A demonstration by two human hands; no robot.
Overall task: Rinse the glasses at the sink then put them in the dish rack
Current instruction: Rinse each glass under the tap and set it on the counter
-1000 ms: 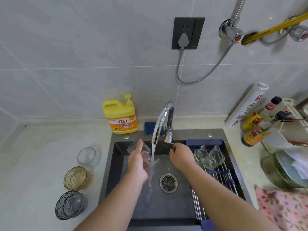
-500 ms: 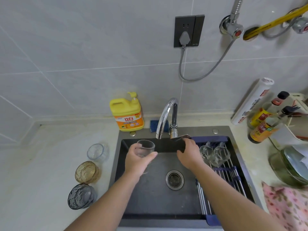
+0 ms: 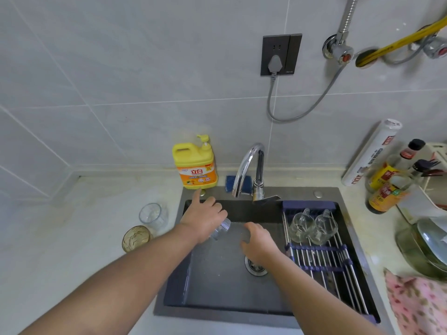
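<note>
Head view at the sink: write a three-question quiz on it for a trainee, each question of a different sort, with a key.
1. True or false: the dish rack holds no glasses.
2. Where does the yellow detergent bottle stand? A on the counter; B in the dish rack; C on the pink cloth.
3. Fill in: the left hand holds a tilted clear glass over the ____.
Key: 1 false, two glasses lie in it. 2 A. 3 sink.
</note>
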